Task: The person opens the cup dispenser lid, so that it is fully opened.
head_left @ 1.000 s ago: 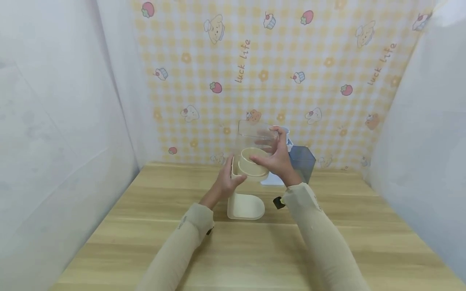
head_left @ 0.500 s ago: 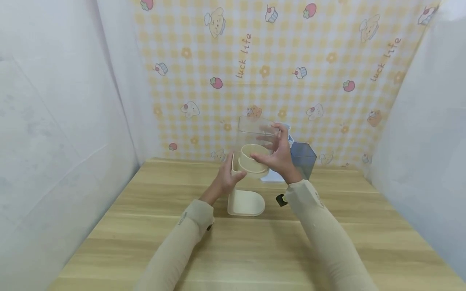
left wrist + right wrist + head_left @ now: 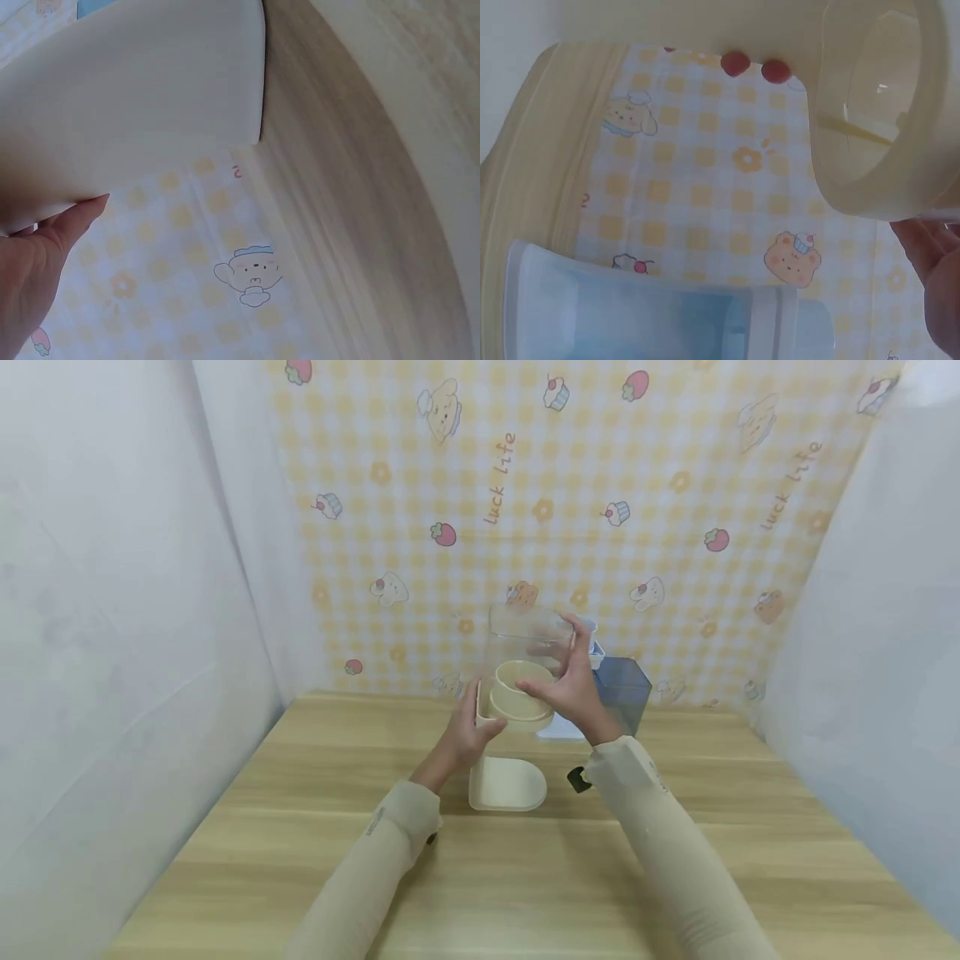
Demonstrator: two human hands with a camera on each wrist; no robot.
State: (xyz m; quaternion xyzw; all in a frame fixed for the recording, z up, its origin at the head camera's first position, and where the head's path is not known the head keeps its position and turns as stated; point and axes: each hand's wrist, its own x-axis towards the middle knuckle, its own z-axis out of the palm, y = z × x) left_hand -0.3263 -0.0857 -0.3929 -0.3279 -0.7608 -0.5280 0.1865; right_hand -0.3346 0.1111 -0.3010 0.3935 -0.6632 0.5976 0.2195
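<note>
In the head view, a cream stand (image 3: 513,785) with a rounded base and a tall back stands on the table. My left hand (image 3: 459,739) grips its upper part from the left side. My right hand (image 3: 573,689) holds a clear container (image 3: 517,625) with a cream round collar (image 3: 519,700) from the right, thumb at the collar's opening. The collar sits at the stand's upper part; whether it is seated there is unclear. Up close in the left wrist view, the stand's flat back (image 3: 172,82) hides most of the left fingers. The right wrist view shows the hollow collar (image 3: 870,187).
Behind the right hand stands a tinted blue container (image 3: 624,687) beside a white base (image 3: 558,729). A blue-and-white part (image 3: 652,315) fills the lower right wrist view. A checked cloth (image 3: 420,560) hangs behind the wooden table (image 3: 337,827), with white sheets at both sides.
Both hands keep their holds on the stand and the clear container. The right fingers behind the container shift slightly, and the head view moves a little.
</note>
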